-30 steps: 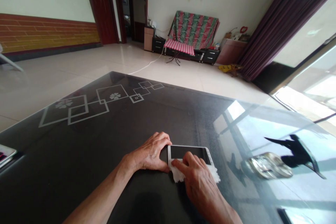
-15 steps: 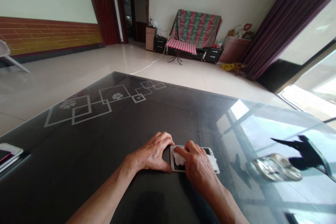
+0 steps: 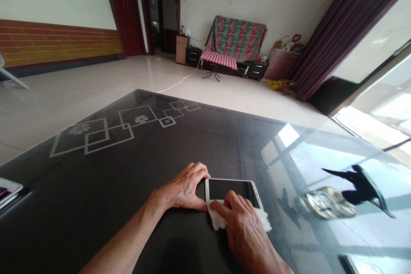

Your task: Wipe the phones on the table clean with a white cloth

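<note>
A white-framed smartphone [image 3: 233, 189] lies screen up on the glossy black table [image 3: 122, 192]. My left hand [image 3: 184, 188] holds its left end, fingers at the far corner and thumb at the near one. Under the fingers of my right hand [image 3: 245, 222] is a white tissue [image 3: 217, 221], pressed against the near long edge of the phone. My index finger points left along that edge, and the tissue hangs over onto the tabletop. Most of the dark screen shows; the palm hides the middle of the tissue.
On the right stands a dark bird-shaped figure [image 3: 361, 184] beside a shiny rounded piece [image 3: 327, 203]. A white device [image 3: 9, 190] lies at the left edge, and a pale flat object [image 3: 364, 263] sits at the bottom right. Beyond is a striped-topped small table [image 3: 218, 58].
My right hand has drawn the tissue toward me, from across the screen to the phone's near edge, uncovering most of the screen. My left hand keeps its hold. The view has shifted slightly.
</note>
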### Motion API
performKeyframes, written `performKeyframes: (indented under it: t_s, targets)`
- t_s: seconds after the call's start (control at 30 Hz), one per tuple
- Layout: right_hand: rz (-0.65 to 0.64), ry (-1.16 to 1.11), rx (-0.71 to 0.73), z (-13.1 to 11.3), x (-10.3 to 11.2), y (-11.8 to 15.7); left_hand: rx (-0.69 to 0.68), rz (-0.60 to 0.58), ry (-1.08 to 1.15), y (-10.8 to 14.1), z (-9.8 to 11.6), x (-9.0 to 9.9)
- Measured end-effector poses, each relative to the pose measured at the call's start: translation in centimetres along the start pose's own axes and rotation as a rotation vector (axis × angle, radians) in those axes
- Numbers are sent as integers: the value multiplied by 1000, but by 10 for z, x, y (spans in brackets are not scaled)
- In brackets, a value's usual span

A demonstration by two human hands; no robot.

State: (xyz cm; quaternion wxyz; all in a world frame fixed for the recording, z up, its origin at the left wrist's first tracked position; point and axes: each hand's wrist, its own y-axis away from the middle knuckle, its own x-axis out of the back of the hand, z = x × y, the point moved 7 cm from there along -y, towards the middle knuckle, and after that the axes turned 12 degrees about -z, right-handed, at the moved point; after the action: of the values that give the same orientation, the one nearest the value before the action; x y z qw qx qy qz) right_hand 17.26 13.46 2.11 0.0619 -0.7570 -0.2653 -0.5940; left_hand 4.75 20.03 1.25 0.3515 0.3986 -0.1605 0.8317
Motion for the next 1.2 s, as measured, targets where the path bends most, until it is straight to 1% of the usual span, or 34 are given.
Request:
performKeyframes:
  t_s: [0.17, 0.27, 0.4, 0.67, 0.77, 0.87, 1.1, 1.2]
  targets:
    - [20, 15, 7, -3, -1, -2, -5, 15, -21, 0, 0, -2]
    - [33, 13, -3, 4, 0, 3, -5, -3, -13, 0, -1, -2]
    - [49, 19, -47, 24, 3, 16, 11, -27, -11, 0, -2, -2]
    - [79, 104, -159, 72, 15, 39, 39, -27, 3, 0, 2, 0]
    - [89, 145, -194, 81, 18, 44, 54, -28, 1, -1, 3, 1]
    - [97, 136, -214, 77, 17, 44, 52, -29, -2, -1, 3, 1]
    - [95, 74, -140, 28, 6, 23, 37, -26, -9, -1, 0, -1]
    - [90, 71, -131, 23, 5, 23, 33, -24, -9, -1, -1, -2]
